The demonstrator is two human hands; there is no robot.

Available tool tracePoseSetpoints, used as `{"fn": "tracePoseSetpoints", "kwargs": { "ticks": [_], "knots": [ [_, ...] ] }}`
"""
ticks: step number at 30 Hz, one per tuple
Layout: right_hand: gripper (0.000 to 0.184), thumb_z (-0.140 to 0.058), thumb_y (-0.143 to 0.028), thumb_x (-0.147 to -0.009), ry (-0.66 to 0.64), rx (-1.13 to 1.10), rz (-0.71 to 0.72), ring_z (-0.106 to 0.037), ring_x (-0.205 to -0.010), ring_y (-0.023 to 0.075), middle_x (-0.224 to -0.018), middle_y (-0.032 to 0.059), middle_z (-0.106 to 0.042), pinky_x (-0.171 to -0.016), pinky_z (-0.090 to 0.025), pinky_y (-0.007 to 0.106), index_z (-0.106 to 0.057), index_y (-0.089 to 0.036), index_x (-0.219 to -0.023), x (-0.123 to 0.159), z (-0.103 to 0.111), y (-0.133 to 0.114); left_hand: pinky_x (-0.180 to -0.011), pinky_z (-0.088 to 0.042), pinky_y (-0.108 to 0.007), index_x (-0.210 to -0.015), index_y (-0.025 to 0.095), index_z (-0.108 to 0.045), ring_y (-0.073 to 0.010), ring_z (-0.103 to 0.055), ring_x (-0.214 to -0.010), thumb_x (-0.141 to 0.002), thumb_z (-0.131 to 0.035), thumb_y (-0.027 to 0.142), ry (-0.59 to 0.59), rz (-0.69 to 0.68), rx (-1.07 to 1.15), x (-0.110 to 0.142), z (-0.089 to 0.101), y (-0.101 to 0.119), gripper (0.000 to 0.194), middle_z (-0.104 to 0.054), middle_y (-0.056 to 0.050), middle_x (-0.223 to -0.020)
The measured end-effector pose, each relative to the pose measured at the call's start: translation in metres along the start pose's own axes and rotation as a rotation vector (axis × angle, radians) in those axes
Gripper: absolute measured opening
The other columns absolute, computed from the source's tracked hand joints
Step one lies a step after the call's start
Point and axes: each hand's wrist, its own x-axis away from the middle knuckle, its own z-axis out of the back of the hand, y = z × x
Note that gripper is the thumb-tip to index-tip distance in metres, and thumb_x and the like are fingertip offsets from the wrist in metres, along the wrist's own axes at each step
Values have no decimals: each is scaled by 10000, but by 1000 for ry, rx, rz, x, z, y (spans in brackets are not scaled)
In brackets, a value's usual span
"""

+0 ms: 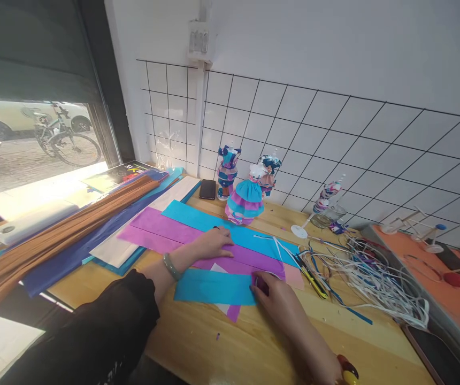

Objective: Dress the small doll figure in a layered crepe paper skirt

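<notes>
One wooden table (230,350), wire-gridded wall (314,48)

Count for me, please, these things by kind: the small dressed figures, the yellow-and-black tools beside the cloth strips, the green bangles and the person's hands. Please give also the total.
Small dressed figures: 4
Yellow-and-black tool: 1
Green bangle: 1
Hands: 2
Total: 8

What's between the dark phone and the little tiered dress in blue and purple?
In the head view, a slim small figure wrapped in patterned fabric stands between the dark phone and the tiered dress.
</notes>
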Motion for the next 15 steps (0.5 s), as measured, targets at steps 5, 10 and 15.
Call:
{"fn": "tracePoseSetpoints", "kwargs": {
  "ticks": [5,10,15],
  "knots": [
    [321,-412,-238,-859,-4,77,-36,-632,-917,244,-1029,96,-696,-698,-390,292,-601,-170,-1110,3,0,-3,-875,-383,-352,-1100,222,-638,-249,-505,-1038,-806,-548,553,11,9,-96,2,-2,-2,452,-576,-86,-1100],
    [333,-374,-298,-908,24,112,-127,-661,-873,256,-973,104,-719,-664,-400,301,-616,-173,-1100,1,2,-1,-860,-383,-340,-1123,253,-626,-240,-499,-1034,-825,-508,564,36,-9,-103,2,1,2,447,-562,-82,-1099],
    [357,-359,-338,-940,163,233,-151,-634,-981,225,-1058,91,-700,-795,-417,291,-643,-193,-1102,-2,10,7,-798,-390,-317,-1002,239,-671,-208,-533,-914,-874,-474,491,7,-61,-154,-1,-1,8,344,-579,-67,-963]
  ]
}}
